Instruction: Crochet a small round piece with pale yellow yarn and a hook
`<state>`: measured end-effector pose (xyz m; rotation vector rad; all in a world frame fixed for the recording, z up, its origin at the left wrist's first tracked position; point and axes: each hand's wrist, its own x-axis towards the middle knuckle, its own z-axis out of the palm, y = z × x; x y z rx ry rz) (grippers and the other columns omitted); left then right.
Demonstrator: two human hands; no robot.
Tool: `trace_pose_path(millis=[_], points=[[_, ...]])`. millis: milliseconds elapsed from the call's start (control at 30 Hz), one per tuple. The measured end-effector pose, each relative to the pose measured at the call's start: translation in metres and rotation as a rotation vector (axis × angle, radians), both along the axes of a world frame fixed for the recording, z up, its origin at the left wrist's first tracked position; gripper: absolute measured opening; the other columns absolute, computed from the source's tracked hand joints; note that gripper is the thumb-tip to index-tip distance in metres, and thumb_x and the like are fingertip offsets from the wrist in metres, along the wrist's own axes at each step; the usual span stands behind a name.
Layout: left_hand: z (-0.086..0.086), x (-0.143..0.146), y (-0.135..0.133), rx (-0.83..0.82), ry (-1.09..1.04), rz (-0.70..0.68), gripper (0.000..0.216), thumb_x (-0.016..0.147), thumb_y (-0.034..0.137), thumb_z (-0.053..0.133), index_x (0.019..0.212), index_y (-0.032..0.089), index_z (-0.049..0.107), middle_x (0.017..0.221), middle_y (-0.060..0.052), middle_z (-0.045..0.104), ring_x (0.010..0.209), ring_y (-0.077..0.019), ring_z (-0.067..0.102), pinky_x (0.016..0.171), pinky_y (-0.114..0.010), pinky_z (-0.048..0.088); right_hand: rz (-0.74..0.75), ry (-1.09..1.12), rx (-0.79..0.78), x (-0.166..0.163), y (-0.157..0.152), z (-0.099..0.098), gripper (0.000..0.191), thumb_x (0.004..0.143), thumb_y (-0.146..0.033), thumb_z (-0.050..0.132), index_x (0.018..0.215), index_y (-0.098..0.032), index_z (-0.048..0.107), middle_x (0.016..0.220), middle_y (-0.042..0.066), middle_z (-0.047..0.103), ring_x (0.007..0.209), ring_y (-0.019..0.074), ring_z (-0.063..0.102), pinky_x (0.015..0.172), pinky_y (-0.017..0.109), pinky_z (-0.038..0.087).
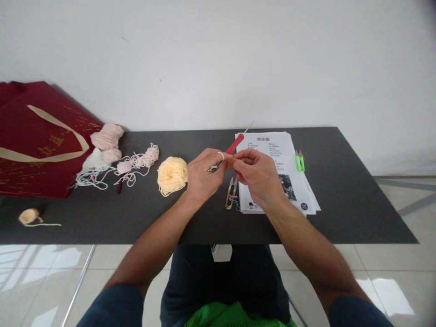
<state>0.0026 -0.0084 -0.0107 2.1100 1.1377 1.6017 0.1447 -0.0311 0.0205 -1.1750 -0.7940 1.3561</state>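
Observation:
My left hand is closed around a red-handled crochet hook, whose thin metal end points up and to the right. A loop of pale yarn goes over the left index finger. Something small and partly hidden shows below that hand. My right hand meets it with thumb and fingers pinched together, and a tiny orange bit shows at the fingertips. What the right fingers hold is mostly hidden. Just left of my left hand sits a ball of yellow yarn.
Printed sheets lie under my right hand, with green thread snips on their edge. Metal snips lie beside them. Leftward are pink yarn, tangled white yarn, a small beige piece and a dark red bag.

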Motion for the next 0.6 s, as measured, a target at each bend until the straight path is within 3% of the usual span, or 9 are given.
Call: trace_pose_path(millis=[200, 600], points=[[-0.001, 0.001, 0.000, 0.000, -0.034, -0.015, 0.018, 0.089, 0.010, 0.072, 0.087, 0.026, 0.081, 0.086, 0.001, 0.078, 0.080, -0.0118, 0.072, 0.074, -0.023, 0.055, 0.008, 0.015, 0.023, 0.000, 0.000, -0.002, 0.016, 0.068, -0.016, 0.080, 0.076, -0.019, 0.066, 0.057, -0.006, 0.065, 0.045, 0.0050, 0.049, 0.041, 0.019, 0.031], [-0.007, 0.003, 0.002, -0.251, -0.264, -0.084, 0.014, 0.081, 0.011, 0.076, 0.084, 0.024, 0.080, 0.077, 0.001, 0.072, 0.067, -0.0113, 0.062, 0.062, -0.025, 0.045, 0.168, -0.017, 0.080, 0.010, 0.004, -0.005, 0.023, 0.077, -0.031, 0.084, 0.089, -0.020, 0.068, 0.057, -0.005, 0.066, 0.048, 0.0062, 0.050, 0.044, 0.020, 0.030]])
